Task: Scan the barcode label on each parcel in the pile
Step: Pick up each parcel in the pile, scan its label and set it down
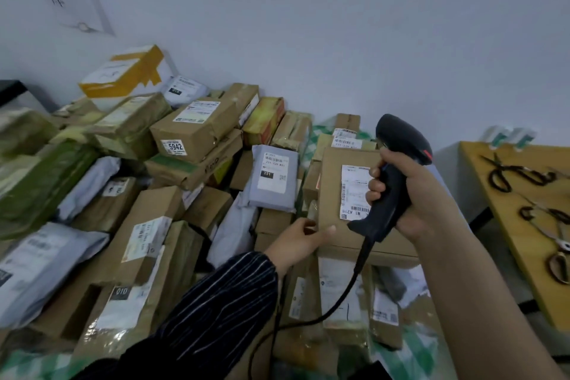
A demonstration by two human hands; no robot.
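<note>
A pile of cardboard boxes and grey mailer bags covers the table in front of me. My right hand [413, 191] is shut on a black corded barcode scanner [401, 160], held upright over a brown cardboard parcel [334, 194]. That parcel's white barcode label [354, 191] faces up, partly hidden behind the scanner's handle. My left hand [297, 242], in a striped sleeve, grips the near left corner of the same parcel. A grey mailer bag [273, 177] marked 231 lies just left of it.
A box numbered 5942 [192, 133] and a yellow-taped white box [123, 74] rise at the back left. A long box [135, 256] lies near left. A yellow side table [493, 194] at right carries several black scissors [518, 176]. The white wall stands close behind.
</note>
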